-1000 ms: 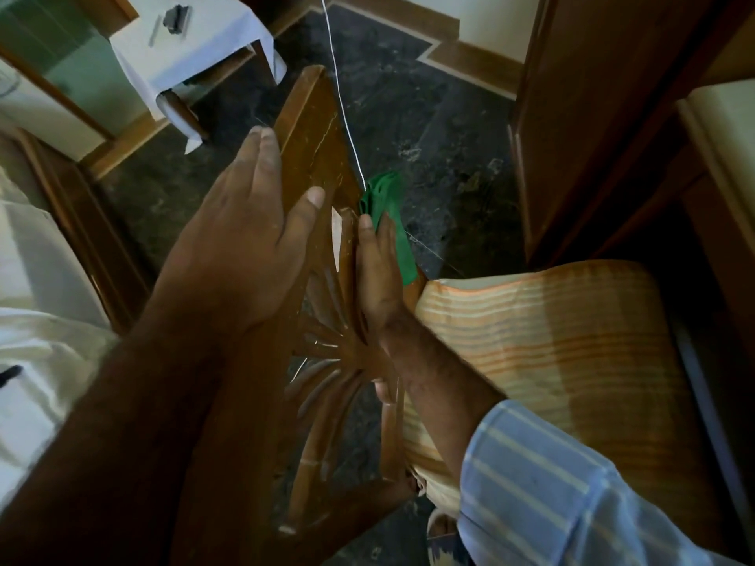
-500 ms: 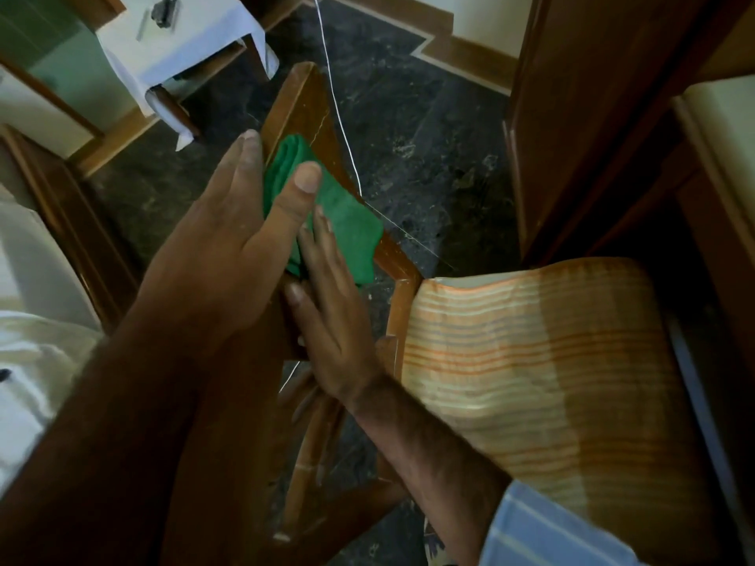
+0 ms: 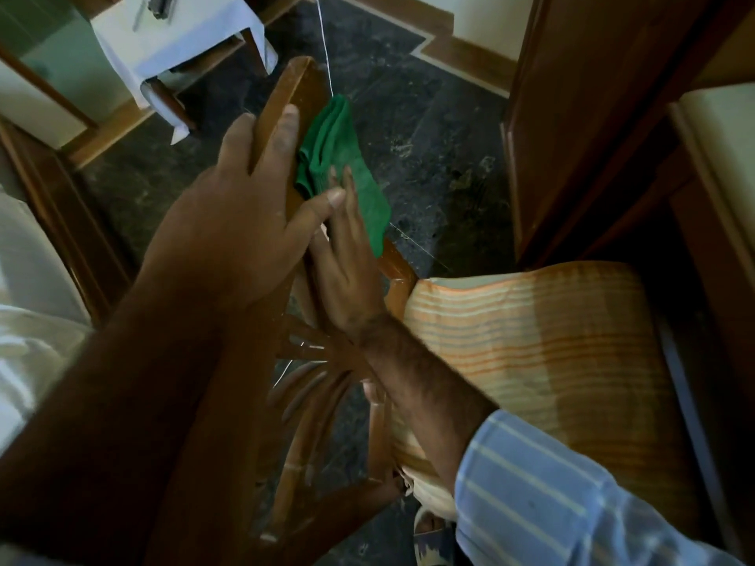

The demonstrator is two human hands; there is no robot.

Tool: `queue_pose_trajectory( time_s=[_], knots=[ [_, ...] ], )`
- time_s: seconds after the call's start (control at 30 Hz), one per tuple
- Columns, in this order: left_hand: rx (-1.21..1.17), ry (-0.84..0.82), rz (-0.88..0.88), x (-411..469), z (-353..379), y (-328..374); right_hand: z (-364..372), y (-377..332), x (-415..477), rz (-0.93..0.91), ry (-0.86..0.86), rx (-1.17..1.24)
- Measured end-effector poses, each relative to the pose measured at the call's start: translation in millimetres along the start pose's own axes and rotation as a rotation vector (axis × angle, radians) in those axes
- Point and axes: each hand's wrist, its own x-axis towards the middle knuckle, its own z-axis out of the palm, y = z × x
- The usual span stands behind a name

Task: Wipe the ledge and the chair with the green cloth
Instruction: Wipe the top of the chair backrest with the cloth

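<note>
Layout seen from above. The chair (image 3: 310, 361) is placed at centre, its backrest toward the left and its seat cushion (image 3: 551, 353) to the right. The left hand (image 3: 241, 222) is laid over the top rail of the backrest; the right hand (image 3: 347, 271) is set just to its right, flat against the cloth (image 3: 347, 173), which is draped on the seat-facing side of the rail. A bed (image 3: 24, 320) is found at the left edge. A small table (image 3: 179, 38), covered by a tablecloth, is located behind the chair at upper left. A cabinet (image 3: 613, 116) is positioned to the right, behind the cushion. A thin cord (image 3: 325, 42) is stretched across the floor (image 3: 429, 136) behind the backrest.
</note>
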Motion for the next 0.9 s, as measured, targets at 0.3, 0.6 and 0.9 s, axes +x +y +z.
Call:
queue_pose_trajectory(
  time_s=[0.3, 0.6, 0.9],
  knots=[
    [0.283, -0.043, -0.024, 51.4, 5.8, 18.8, -7.0, 21.2, -27.0, -0.017, -0.072, 0.010],
    [0.224, 0.035, 0.103, 50.3, 0.1, 19.5, -53.4, 39.2, 26.5, 0.469, -0.086, 0.204],
    [-0.494, 0.077, 0.018, -14.1, -15.6, 40.8, -156.2, -10.1, -8.9, 0.682, -0.043, 0.255]
  ],
)
